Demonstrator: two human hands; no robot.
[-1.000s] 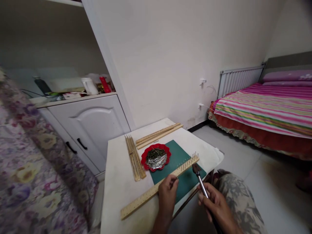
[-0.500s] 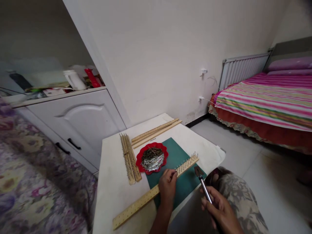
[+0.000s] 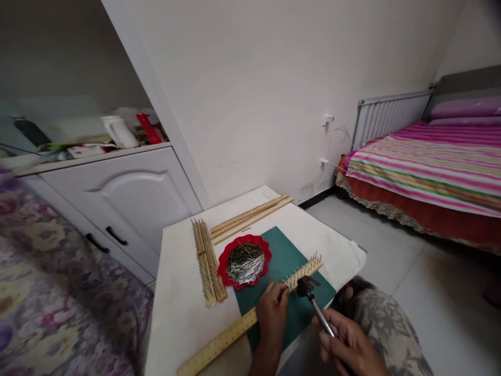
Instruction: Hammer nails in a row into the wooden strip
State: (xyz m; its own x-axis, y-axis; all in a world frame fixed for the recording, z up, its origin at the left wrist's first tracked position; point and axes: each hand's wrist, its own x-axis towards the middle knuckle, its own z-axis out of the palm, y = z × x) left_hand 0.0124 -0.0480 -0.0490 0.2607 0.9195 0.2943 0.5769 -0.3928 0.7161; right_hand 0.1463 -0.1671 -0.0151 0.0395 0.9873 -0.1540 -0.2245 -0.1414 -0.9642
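Observation:
My right hand (image 3: 344, 339) is wrapped round a claw hammer (image 3: 321, 316), its head just above the near side of a wooden strip (image 3: 219, 342). That strip lies slantwise across a green mat (image 3: 303, 318), with small holes along its left part and several upright nails (image 3: 303, 271) in its right part. My left hand (image 3: 273, 310) rests over the strip's middle, thumb and forefinger pinched beside the last nails. What the fingertips hold is too small and hidden to make out. Behind this hand sits a red scalloped dish (image 3: 267, 250) heaped with loose nails (image 3: 246, 263).
Nail-studded strips (image 3: 207, 263) lie left of the dish, and more wooden strips (image 3: 250, 216) lie along the back of the white table (image 3: 172, 292). A loose nail (image 3: 246, 230) is near them. A cabinet (image 3: 117, 209) stands left; a bed (image 3: 430, 162) is at right.
My left hand has moved a little along the strip toward the upright nails. The hammer head has swung left and turned, coming nearer to the strip. The view has shifted to the right.

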